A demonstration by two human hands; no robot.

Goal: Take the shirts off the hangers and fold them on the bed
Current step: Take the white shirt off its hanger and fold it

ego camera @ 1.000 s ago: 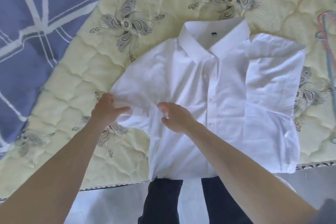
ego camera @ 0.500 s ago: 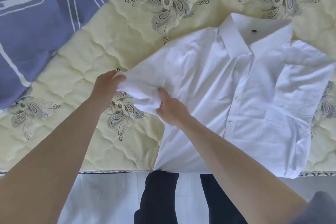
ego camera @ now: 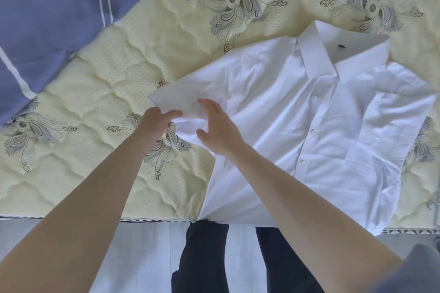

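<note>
At the bed's (ego camera: 114, 83) near edge, the left hand (ego camera: 158, 123) grips a sleeve cuff of the white shirt (ego camera: 297, 140). The right hand (ego camera: 219, 131) rests beside it on that sleeve, fingers straight. The shirt lies buttoned, front up. Its dark collar tag (ego camera: 341, 46) is unreadable.

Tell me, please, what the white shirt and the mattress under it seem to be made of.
White shirt: thin woven fabric, probably cotton or a blend, matte; it creases softly. Mattress: quilted pale-yellow textile with grey paisley motifs, puffed between stitch lines; filling hidden.
</note>
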